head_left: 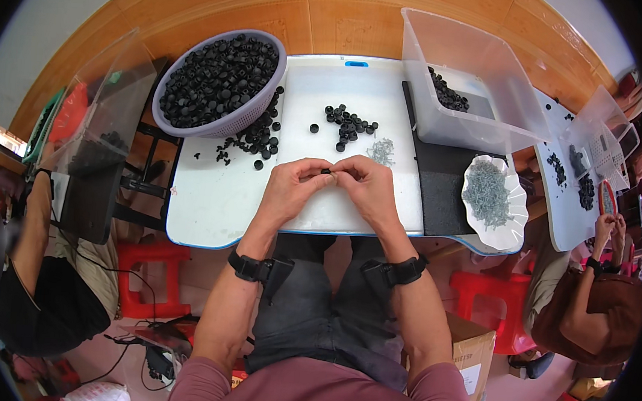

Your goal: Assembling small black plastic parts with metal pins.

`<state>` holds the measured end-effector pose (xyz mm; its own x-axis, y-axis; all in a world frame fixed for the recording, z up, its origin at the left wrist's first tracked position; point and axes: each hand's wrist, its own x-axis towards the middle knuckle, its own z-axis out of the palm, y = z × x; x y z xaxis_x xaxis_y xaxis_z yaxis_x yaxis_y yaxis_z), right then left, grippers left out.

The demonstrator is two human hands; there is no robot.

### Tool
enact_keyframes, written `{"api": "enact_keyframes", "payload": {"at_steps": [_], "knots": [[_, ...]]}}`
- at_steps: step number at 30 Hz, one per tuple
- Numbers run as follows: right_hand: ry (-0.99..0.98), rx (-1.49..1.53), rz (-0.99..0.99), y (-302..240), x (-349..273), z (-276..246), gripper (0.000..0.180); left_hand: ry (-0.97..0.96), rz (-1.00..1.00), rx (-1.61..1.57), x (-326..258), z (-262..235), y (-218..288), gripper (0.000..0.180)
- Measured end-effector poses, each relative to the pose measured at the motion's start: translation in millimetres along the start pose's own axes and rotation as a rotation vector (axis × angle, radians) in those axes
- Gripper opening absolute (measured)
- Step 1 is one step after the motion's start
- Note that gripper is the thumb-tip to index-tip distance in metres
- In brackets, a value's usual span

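Both hands meet over the front part of the white table (222,208), fingertips together. A small black round cap (327,171) sits pinched between them. My left hand (295,187) has thumb and forefinger closed on its left side. From the right, my right hand (368,189) closes its fingertips on the same piece; most of it is hidden by the fingers. Just beyond the hands lies a loose group of black caps (350,123). Beside that group, a small heap of grey screws (381,152) is spread on the white surface.
A lilac basket (164,105) heaped with black caps stands at the back left, more caps spilled beside it. At the right are a clear plastic bin (477,134), a black mat (442,195) and a white scalloped dish (513,227) of screws. People work at tables on both sides.
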<state>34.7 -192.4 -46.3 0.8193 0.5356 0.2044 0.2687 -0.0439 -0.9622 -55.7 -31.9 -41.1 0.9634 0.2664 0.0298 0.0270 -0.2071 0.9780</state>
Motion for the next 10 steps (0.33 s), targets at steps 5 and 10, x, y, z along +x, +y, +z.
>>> {"api": "enact_keyframes", "payload": {"at_steps": [5, 10], "knots": [[0.053, 0.157, 0.082, -5.8, 3.9, 0.3, 0.011, 0.051, -0.042, -0.052, 1.3, 0.9, 3.2, 0.023], [0.042, 0.139, 0.107, 2.8, 7.8, 6.7, 0.010, 0.150, 0.040, -0.033, 3.8, -13.9, 6.1, 0.018]]}}
